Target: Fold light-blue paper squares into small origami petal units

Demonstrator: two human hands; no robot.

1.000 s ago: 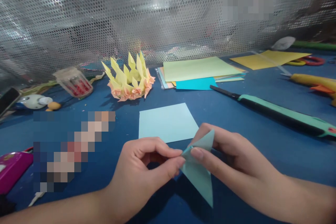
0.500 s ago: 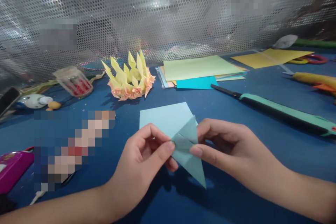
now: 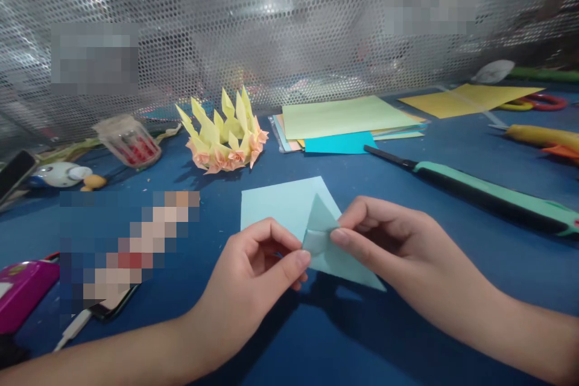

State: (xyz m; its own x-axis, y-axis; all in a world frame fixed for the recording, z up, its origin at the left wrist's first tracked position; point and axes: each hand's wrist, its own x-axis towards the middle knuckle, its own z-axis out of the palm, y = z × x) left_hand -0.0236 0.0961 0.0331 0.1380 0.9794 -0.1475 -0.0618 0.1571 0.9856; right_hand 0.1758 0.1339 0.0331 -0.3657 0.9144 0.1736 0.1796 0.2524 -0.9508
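Note:
Both my hands pinch a small folded piece of light blue paper (image 3: 337, 262) just above the blue table. My left hand (image 3: 253, 277) grips its left corner between thumb and forefinger. My right hand (image 3: 389, 247) pinches its upper middle, with the folded tip pointing up and a long point stretching to the right. A flat light blue paper square (image 3: 280, 205) lies on the table right behind the folded piece.
A yellow and pink paper crown (image 3: 224, 132) stands behind, beside a stack of coloured sheets (image 3: 344, 120). A teal-handled cutter (image 3: 488, 196) lies at right, a glue gun (image 3: 543, 139) and scissors (image 3: 538, 102) beyond. A jar (image 3: 126, 142), a magenta case (image 3: 22, 292) and a phone cable (image 3: 76, 329) sit at left. Perforated metal mesh (image 3: 271, 24) walls the back.
The folded piece has turned: its long point swung from pointing down toward me to pointing right. Both hands moved slightly up and away with it.

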